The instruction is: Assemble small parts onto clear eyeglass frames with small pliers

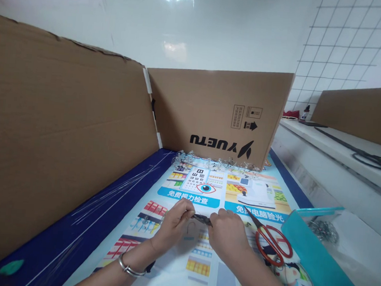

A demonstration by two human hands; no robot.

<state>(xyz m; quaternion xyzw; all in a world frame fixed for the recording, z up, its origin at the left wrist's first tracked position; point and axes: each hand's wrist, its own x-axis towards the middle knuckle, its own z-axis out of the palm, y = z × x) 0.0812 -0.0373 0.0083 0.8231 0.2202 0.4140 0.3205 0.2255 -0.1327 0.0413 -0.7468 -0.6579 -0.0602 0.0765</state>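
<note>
The left hand [176, 225] and right hand [228, 234] grip a small dark piece [202, 219] clamped from both ends, steadying it; red-handled scissors [273, 245] lie just beside.

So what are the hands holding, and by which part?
The left hand and right hand pinch a small dark piece by its two ends. It's too small to name.

One head-worn camera (looking forward) tilts down.
</note>
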